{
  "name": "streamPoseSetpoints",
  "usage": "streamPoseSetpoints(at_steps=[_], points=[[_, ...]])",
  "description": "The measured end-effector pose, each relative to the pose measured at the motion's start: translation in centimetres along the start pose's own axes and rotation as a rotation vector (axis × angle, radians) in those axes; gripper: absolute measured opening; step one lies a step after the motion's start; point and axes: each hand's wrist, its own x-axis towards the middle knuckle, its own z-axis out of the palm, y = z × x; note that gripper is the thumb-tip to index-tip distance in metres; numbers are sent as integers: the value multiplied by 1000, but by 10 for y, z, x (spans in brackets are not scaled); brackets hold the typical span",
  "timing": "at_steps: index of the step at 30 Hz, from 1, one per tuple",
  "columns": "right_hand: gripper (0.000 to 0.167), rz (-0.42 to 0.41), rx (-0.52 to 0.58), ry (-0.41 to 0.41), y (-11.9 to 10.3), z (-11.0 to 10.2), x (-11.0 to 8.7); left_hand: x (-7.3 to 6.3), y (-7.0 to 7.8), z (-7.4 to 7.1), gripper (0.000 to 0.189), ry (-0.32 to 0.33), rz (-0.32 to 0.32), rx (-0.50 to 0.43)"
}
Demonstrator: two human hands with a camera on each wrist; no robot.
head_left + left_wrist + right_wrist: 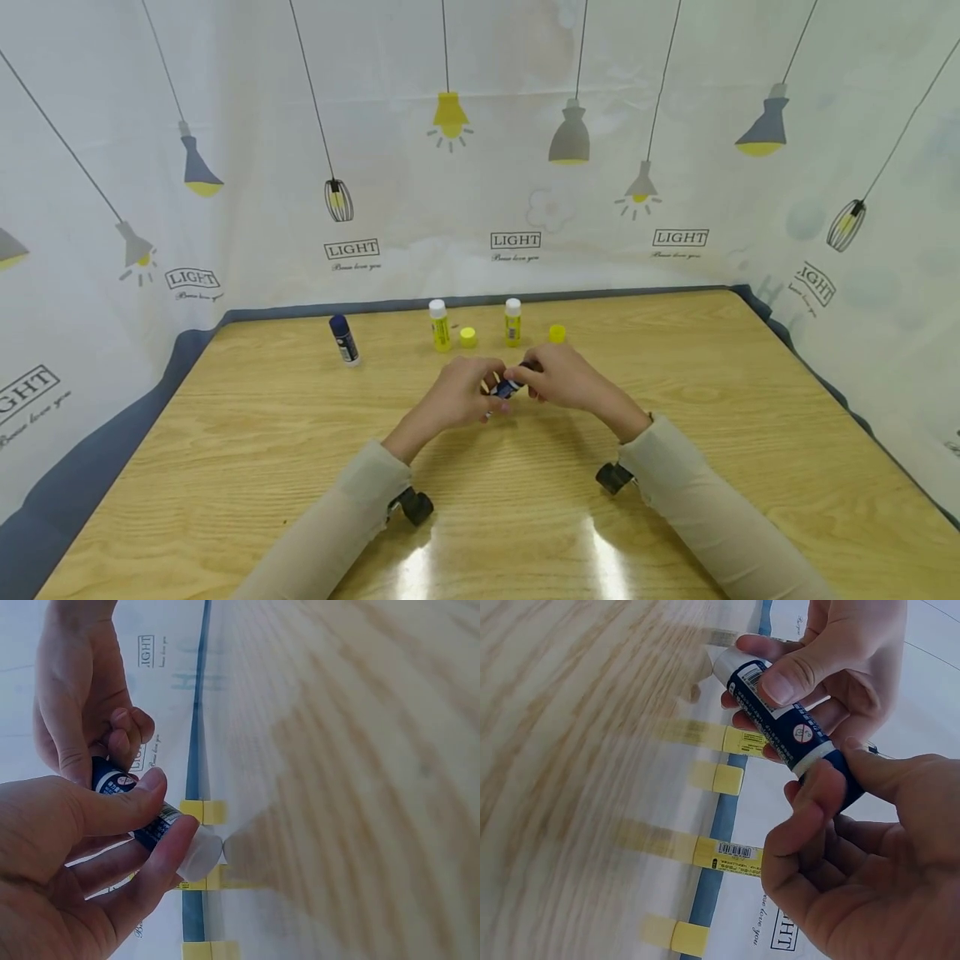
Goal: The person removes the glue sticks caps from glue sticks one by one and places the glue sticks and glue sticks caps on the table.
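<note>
A navy glue stick with a white base end is held at a slant between both hands. My left hand grips its body, thumb on the label and fingers behind. At the other end, my right hand pinches the navy cap between thumb and curled index finger. A pale band shows where the cap meets the body. In the left wrist view, the white base points down, right at its reflection on the tabletop.
A second navy glue stick stands at the back left of the wooden table. Behind my hands stand two yellow glue sticks with white tops, one left and one right. Yellow caps sit beside them. A printed curtain borders the table.
</note>
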Motion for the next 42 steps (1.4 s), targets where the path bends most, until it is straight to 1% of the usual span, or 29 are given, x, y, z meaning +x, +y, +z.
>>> streamPoseSetpoints(at_steps=[3,8,11,15,19,23,27,31,34,39,42], points=[[37,-21,-10,7,0,0,0,0,1,-1,27,3,1,9],[31,-37,3,6,-1,0,0,0,3,-3,27,-5,-11,19],[28,-46,2,3,-2,1,0,0,1,-4,26,-30,-14,0],[27,-57,-2,-4,-1,1,0,1,-3,-6,27,-87,-24,-51],[28,-44,7,1,-1,1,-1,1,-4,-7,31,-118,-55,-64],[31,-22,11,35,-2,1,-2,2,-3,-6,36,-94,-88,-46],[33,-11,13,62,-2,2,-1,3,-3,-3,35,-60,-96,-47],[32,-11,16,62,-2,2,-1,2,-4,-1,29,-40,-86,-67],[30,-28,18,57,-2,3,-2,2,-5,0,27,-34,-75,-74],[26,-63,9,54,-1,3,-2,2,-6,0,25,-33,-46,-78],[26,-76,1,53,-1,3,-2,2,-7,-1,24,-39,-31,-65]])
